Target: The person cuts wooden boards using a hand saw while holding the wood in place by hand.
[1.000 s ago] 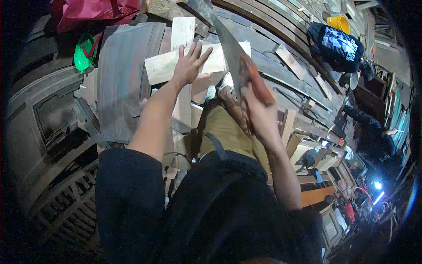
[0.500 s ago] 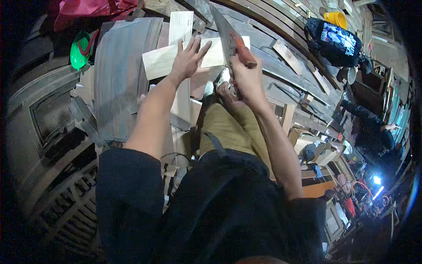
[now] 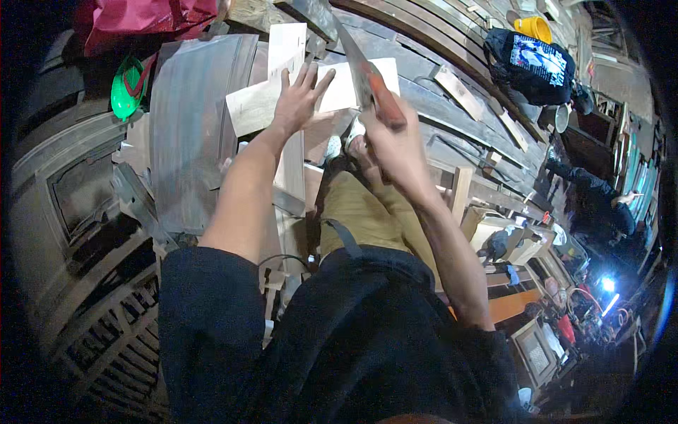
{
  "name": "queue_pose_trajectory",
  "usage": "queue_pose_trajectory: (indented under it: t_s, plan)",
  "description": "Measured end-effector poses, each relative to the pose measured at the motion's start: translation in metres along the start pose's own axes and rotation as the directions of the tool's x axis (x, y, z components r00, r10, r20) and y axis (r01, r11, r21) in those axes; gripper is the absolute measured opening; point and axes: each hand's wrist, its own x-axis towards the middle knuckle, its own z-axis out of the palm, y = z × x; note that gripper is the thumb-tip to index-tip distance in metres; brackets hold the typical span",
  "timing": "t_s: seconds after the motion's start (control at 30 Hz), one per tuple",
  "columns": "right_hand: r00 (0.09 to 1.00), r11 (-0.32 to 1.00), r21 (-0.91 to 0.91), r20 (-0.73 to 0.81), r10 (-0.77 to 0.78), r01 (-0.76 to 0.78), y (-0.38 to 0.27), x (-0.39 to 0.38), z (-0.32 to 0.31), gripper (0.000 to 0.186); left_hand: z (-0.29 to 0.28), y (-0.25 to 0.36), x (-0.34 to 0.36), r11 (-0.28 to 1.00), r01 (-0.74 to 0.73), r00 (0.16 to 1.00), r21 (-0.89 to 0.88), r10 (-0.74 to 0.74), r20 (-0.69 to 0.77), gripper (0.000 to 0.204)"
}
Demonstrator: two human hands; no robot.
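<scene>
Dim workshop, stacked dark wooden planks (image 3: 452,78), carved wooden panels (image 3: 78,205) at left, bright blue-white light (image 3: 606,284) at right

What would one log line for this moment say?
left hand: flat on pale wooden board | right hand: grips handsaw by red handle | blade at the board's far side | green hard hat: lies left

A pale, light-grained board (image 3: 311,95) is seen at twelve o'clock, pressed by the left hand (image 3: 296,102). A saw (image 3: 364,74) with a grey blade and a red-orange handle is gripped by the right hand (image 3: 392,141). Khaki trousers (image 3: 360,212) and a dark navy top (image 3: 339,339) are worn. A green helmet (image 3: 127,88) is shown at ten o'clock, a magenta bag (image 3: 148,18) at eleven, a yellow bucket (image 3: 533,28) at one.
</scene>
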Motion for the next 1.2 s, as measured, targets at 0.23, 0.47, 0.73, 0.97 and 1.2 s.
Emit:
queue_pose_trajectory:
  t_s: [0.23,0.47,0.73,0.97,1.2]
  plan:
    - [0.987,0.982,0.109,0.040,0.153,-0.156,-0.027,-0.041,-0.023,0.053,-0.009,0.000,-0.003,0.995,-0.025,0.999,-0.097,0.028,0.026,0.102]
    - [1.000,0.996,0.091,0.003,0.011,-0.011,-0.014,-0.025,-0.008,0.025,-0.003,-0.002,-0.009,0.999,-0.042,0.997,-0.008,0.042,0.060,0.089]
    - [1.000,0.989,0.147,-0.006,-0.003,0.004,-0.005,-0.002,-0.010,0.033,-0.003,0.002,-0.001,0.998,-0.036,0.999,-0.042,0.037,0.030,0.109]
    - [0.993,0.990,0.088,0.038,0.108,-0.111,-0.020,0.015,-0.006,0.033,-0.012,0.000,-0.002,0.996,-0.001,0.999,-0.086,0.005,0.049,0.106]
    - [0.981,0.964,0.181,0.007,0.196,-0.194,-0.032,-0.059,-0.036,0.052,-0.014,0.007,0.003,0.993,-0.017,0.999,-0.114,0.023,0.043,0.107]
